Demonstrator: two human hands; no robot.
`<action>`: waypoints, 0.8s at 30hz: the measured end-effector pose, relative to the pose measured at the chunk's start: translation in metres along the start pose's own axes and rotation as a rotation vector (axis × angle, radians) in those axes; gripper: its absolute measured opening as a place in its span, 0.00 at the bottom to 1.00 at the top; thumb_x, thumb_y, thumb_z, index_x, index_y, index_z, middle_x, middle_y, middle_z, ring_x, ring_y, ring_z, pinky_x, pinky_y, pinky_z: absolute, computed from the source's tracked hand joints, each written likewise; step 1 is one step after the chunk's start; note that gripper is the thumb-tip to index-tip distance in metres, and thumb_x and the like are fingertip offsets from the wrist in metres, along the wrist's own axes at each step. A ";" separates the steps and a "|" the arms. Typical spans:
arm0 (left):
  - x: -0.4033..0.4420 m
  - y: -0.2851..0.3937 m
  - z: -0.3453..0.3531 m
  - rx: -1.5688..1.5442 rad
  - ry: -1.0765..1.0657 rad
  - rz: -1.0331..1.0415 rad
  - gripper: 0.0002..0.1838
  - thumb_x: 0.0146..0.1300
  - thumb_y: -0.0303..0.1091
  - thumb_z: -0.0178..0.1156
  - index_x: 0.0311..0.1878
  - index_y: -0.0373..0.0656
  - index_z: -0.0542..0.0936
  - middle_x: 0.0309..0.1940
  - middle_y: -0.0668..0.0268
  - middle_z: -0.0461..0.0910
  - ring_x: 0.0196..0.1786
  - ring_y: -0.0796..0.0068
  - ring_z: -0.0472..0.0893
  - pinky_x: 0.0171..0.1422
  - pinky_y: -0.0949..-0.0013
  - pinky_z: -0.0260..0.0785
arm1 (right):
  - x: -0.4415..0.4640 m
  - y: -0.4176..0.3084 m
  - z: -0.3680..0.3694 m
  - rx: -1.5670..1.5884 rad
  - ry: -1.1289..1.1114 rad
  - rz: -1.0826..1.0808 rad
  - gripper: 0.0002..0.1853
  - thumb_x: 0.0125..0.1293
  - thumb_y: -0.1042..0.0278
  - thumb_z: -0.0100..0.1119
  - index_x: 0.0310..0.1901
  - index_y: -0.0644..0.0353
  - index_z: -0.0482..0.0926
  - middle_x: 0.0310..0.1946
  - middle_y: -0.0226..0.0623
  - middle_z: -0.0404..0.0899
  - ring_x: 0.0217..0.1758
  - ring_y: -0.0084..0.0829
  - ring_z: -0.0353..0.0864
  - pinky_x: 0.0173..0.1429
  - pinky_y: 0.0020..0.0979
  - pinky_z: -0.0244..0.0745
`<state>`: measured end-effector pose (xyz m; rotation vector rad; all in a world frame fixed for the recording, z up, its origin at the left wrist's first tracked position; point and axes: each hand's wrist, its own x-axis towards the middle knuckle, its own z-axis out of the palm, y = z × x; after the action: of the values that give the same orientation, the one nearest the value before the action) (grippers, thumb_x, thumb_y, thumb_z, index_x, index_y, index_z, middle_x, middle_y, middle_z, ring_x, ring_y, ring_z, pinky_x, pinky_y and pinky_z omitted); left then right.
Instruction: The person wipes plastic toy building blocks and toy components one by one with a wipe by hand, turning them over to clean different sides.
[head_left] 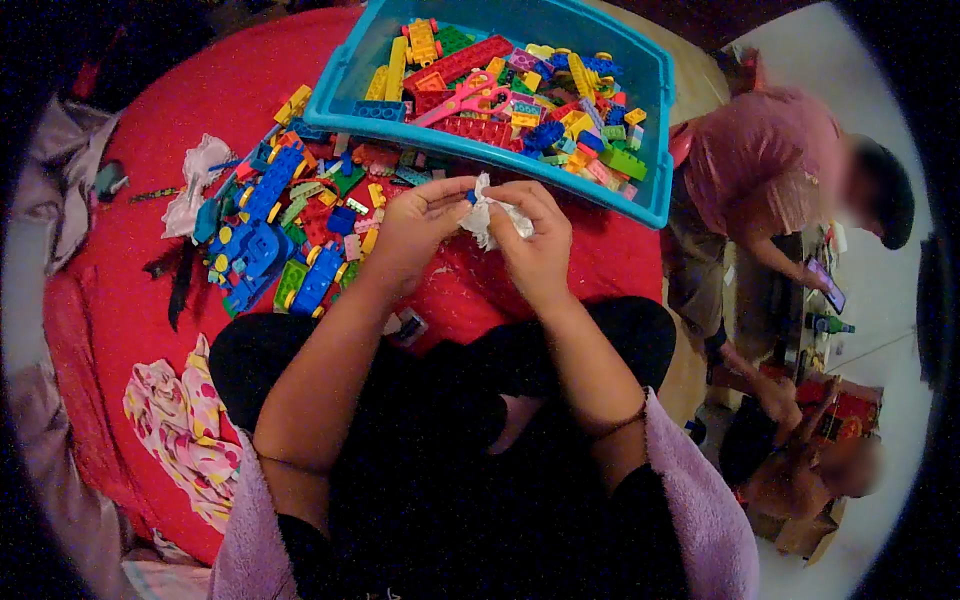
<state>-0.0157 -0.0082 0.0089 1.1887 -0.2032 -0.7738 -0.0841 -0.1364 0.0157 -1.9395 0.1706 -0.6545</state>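
Just in front of the tub (425, 137), the left hand (418, 222) has its grip on a small blue block (471, 197), the right hand (540, 240) on white tissue (482, 226); loose bricks (268, 190) lie front-left.

A red cloth surface (110, 330) spreads beneath the grip, its far-left edge rounded. On it, just beyond the grip, stands 1 blue plastic tub (655, 190) of toy bricks. To the left hand's (415, 235) far side, a loose pile of bricks (345, 215) lies along the tub's near wall, with 1 blue toy (255, 255) among it. Farther left of the grip are 1 crumpled pale pink cloth (200, 185) and 1 dark strip (183, 285). Nearer the wearer, left of the grip, lies 1 bunched dotted cloth (185, 430). Small pale flecks dot the red just below the grip.
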 end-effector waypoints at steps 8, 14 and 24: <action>0.004 -0.006 0.000 -0.164 0.031 0.013 0.19 0.59 0.30 0.54 0.54 0.37 0.70 0.41 0.63 0.77 0.40 0.76 0.77 0.45 0.75 0.70 | -0.004 0.014 0.000 0.067 0.025 0.195 0.05 0.51 0.74 0.58 0.31 0.63 0.78 0.30 0.39 0.76 0.36 0.34 0.76 0.42 0.28 0.70; 0.007 -0.013 -0.008 -0.150 -0.024 -0.003 0.18 0.60 0.29 0.53 0.53 0.36 0.69 0.40 0.62 0.76 0.40 0.74 0.77 0.44 0.74 0.71 | -0.004 0.005 0.004 -0.018 -0.048 0.008 0.06 0.50 0.73 0.57 0.31 0.63 0.77 0.30 0.41 0.76 0.36 0.38 0.77 0.42 0.31 0.71; 0.006 -0.002 -0.009 -0.012 0.019 0.096 0.16 0.59 0.31 0.54 0.50 0.36 0.71 0.42 0.60 0.76 0.44 0.74 0.76 0.50 0.74 0.68 | -0.003 0.020 0.003 0.372 -0.250 0.568 0.11 0.55 0.66 0.60 0.36 0.64 0.78 0.29 0.36 0.79 0.31 0.26 0.77 0.35 0.26 0.72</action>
<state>-0.0076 -0.0056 0.0019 1.1666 -0.2379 -0.6784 -0.0822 -0.1419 -0.0036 -1.4952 0.3943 -0.0560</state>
